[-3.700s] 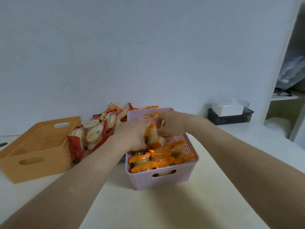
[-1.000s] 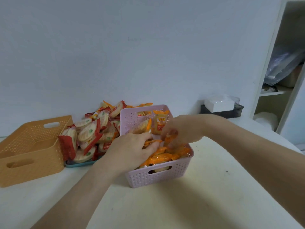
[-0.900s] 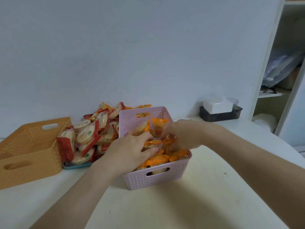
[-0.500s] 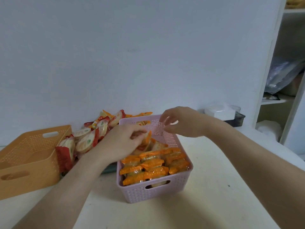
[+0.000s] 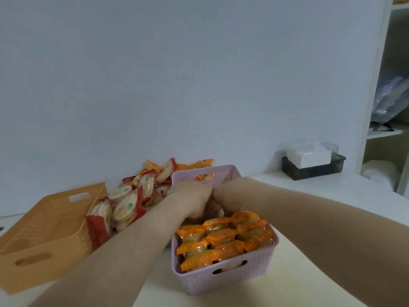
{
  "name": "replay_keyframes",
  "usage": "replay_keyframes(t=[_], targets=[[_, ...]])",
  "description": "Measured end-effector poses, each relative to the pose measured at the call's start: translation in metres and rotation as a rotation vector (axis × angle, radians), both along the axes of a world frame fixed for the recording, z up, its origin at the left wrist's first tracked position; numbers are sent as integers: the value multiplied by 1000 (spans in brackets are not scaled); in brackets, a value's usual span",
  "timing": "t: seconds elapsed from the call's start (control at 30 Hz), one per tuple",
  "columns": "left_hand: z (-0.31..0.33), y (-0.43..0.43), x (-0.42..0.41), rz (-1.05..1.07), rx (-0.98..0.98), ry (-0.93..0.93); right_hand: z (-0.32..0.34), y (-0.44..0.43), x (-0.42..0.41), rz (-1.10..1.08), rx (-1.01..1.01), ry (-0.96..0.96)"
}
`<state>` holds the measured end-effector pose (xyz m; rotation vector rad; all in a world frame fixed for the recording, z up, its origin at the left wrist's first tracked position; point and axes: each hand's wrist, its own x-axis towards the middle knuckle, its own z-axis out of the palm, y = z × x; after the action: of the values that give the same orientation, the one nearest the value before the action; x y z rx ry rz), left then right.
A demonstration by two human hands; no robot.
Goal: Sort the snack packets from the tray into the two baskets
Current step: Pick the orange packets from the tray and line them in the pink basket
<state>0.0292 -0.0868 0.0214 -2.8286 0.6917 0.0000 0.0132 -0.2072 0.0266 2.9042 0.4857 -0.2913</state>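
Note:
A lilac basket [image 5: 223, 279] stands in the middle of the white table, its front half packed with rows of orange packets [image 5: 221, 240]. My left hand [image 5: 192, 201] and my right hand [image 5: 224, 192] meet knuckle to knuckle over the back half of this basket, fingers curled down among the packets and hidden. To the left a heap of red-and-white packets [image 5: 132, 200] lies against the wall, with a few orange ones [image 5: 199, 163] at its back. The tray under the heap is hidden. An orange basket [image 5: 44, 242] stands at far left; its visible inside looks bare.
A dark tray [image 5: 314, 170] with a white box [image 5: 306, 155] sits at the back right by the wall. A white shelf unit [image 5: 376, 134] rises at the right edge. The wall stands close behind the baskets.
Both hands have dropped from above the rim into the back of the lilac basket and come together. The basket has shifted nearer and to the right in view as my head moved.

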Motion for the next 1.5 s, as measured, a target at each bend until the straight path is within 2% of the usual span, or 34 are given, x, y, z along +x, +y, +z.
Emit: replay_keyframes(t=[0.2,0.3,0.37,0.53,0.6,0.7,0.87,0.97,1.13,1.27,1.33,1.5], targets=[[-2,5,9,59,-80,-32,12,4,3,7,-42,41],[-2,4,10,38,-81,-2,28,-4,-8,104,56,-129],[-2,2,11,50,-95,15,39,-11,-19,103,125,-159],[-7,-7,21,83,-210,133,25,-25,-39,121,45,-41],[-13,-11,22,68,-217,149,19,-30,-48,98,84,-12],[-12,-15,19,33,-294,116,11,-40,-61,63,206,-78],[0,-2,-2,12,-648,35,-12,-42,-72,132,510,-243],[0,10,-14,37,-685,17,-22,-38,-74,134,543,-337],[-6,14,-32,-72,-732,-79,-20,-33,-78,-48,443,-311],[-10,19,-38,-48,-676,-174,-7,-31,-67,-129,555,-280],[-10,21,-39,-43,-674,-132,-2,-27,-63,-144,624,-266],[4,29,-46,-8,-636,128,1,-22,-57,-93,576,-320]])
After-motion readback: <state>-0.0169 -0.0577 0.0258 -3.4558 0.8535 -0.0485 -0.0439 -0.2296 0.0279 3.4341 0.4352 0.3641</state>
